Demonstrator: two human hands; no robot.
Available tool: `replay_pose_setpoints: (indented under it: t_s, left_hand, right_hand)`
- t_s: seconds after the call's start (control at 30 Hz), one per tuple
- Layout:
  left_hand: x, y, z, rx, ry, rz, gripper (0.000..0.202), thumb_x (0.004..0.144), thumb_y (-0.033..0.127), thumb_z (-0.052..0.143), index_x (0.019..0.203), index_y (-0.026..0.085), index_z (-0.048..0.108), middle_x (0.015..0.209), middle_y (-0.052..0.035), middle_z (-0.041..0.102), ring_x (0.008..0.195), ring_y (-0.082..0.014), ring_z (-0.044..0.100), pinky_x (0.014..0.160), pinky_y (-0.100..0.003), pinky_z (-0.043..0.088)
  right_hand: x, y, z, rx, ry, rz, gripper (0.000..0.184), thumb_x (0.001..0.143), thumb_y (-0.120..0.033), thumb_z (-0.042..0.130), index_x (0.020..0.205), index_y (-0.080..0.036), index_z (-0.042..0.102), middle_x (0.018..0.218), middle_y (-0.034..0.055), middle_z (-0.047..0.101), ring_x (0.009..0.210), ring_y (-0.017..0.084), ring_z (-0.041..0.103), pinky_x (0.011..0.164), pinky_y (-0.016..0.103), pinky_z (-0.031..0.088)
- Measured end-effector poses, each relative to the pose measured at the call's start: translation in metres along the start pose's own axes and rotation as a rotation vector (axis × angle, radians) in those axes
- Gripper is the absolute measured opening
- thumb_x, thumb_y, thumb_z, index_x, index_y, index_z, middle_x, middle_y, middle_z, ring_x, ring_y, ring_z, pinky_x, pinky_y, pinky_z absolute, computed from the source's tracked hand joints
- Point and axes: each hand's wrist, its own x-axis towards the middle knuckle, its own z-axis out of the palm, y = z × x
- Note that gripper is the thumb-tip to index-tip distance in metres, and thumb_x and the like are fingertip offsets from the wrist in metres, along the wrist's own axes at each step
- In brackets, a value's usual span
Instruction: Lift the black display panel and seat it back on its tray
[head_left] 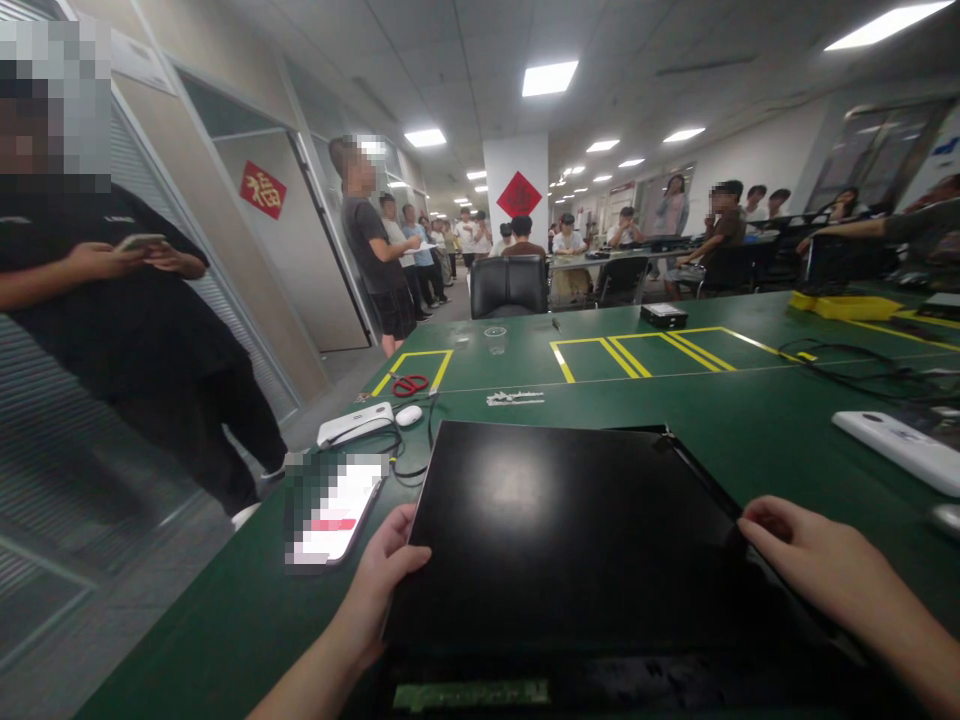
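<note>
A large black display panel (555, 540) with a glossy highlight lies in front of me, above the green table. My left hand (394, 560) grips its left edge, thumb on top and fingers curled beneath. At the right, my right hand (795, 540) is closed in a pinch at the edge, where a thin black frame (701, 475) shows beside the panel. A strip of green circuit board (472, 694) is visible along the near side. The undersides of the panel and frame are hidden.
Left of the panel lie a lit phone (349, 515), a white power bank (355, 424), a white mouse (409, 416) and red-handled scissors (410, 385). Beyond are small white pieces (515, 398) and a clear cup (496, 340). Another white device (900, 450) lies right. A person (120, 270) stands left.
</note>
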Motion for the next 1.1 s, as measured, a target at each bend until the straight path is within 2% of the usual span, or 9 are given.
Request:
replay_pose_setpoints:
  t_s: [0.13, 0.3, 0.43, 0.63, 0.83, 1.1]
  left_hand:
    - [-0.001, 0.000, 0.002, -0.032, 0.013, -0.027, 0.032, 0.057, 0.015, 0.078, 0.087, 0.021, 0.070, 0.075, 0.0024, 0.078, 0.061, -0.0184, 0.071, 0.061, -0.028, 0.052]
    - [-0.002, 0.003, 0.007, -0.116, 0.086, -0.182, 0.025, 0.062, 0.028, 0.082, 0.083, 0.021, 0.069, 0.080, 0.0012, 0.079, 0.080, -0.0267, 0.077, 0.069, -0.033, 0.057]
    - [0.003, 0.002, 0.008, -0.088, 0.139, -0.200, 0.028, 0.062, 0.033, 0.085, 0.081, 0.021, 0.070, 0.087, -0.0002, 0.081, 0.091, -0.0296, 0.077, 0.074, -0.034, 0.059]
    - [0.007, 0.003, 0.012, -0.084, 0.203, -0.191, 0.034, 0.072, 0.022, 0.075, 0.106, 0.021, 0.072, 0.103, -0.0034, 0.083, 0.104, -0.0297, 0.076, 0.083, -0.035, 0.059]
    - [0.002, 0.011, 0.019, -0.045, 0.236, -0.200, 0.036, 0.082, 0.020, 0.067, 0.117, 0.022, 0.070, 0.112, -0.0053, 0.083, 0.107, -0.0290, 0.076, 0.087, -0.036, 0.058]
    - [0.002, 0.009, 0.016, 0.013, 0.213, -0.174, 0.045, 0.071, 0.023, 0.073, 0.115, 0.022, 0.068, 0.105, -0.0049, 0.083, 0.101, -0.0314, 0.077, 0.080, -0.038, 0.060]
  right_hand:
    - [-0.001, -0.003, -0.003, -0.010, 0.001, 0.009, 0.040, 0.077, -0.060, 0.044, 0.080, -0.030, 0.069, 0.085, 0.0067, 0.080, 0.082, 0.031, 0.073, 0.073, 0.041, 0.051]
    - [-0.001, -0.005, -0.008, -0.008, 0.004, 0.015, 0.037, 0.078, -0.056, 0.046, 0.079, -0.030, 0.071, 0.085, 0.0071, 0.080, 0.080, 0.030, 0.074, 0.071, 0.040, 0.052]
    - [0.000, -0.004, -0.009, -0.006, 0.002, 0.017, 0.037, 0.079, -0.057, 0.046, 0.080, -0.030, 0.071, 0.086, 0.0068, 0.080, 0.081, 0.030, 0.073, 0.072, 0.042, 0.052]
    - [-0.001, -0.007, -0.011, -0.014, -0.023, 0.030, 0.040, 0.078, -0.058, 0.043, 0.080, -0.029, 0.070, 0.087, 0.0075, 0.080, 0.082, 0.030, 0.073, 0.074, 0.043, 0.051]
    - [0.000, -0.003, -0.009, -0.013, -0.023, 0.038, 0.041, 0.079, -0.059, 0.043, 0.082, -0.029, 0.070, 0.088, 0.0077, 0.080, 0.083, 0.031, 0.073, 0.075, 0.043, 0.051]
    - [-0.001, -0.006, -0.010, -0.012, -0.004, 0.034, 0.038, 0.078, -0.057, 0.046, 0.078, -0.030, 0.072, 0.084, 0.0071, 0.080, 0.080, 0.031, 0.073, 0.070, 0.041, 0.051]
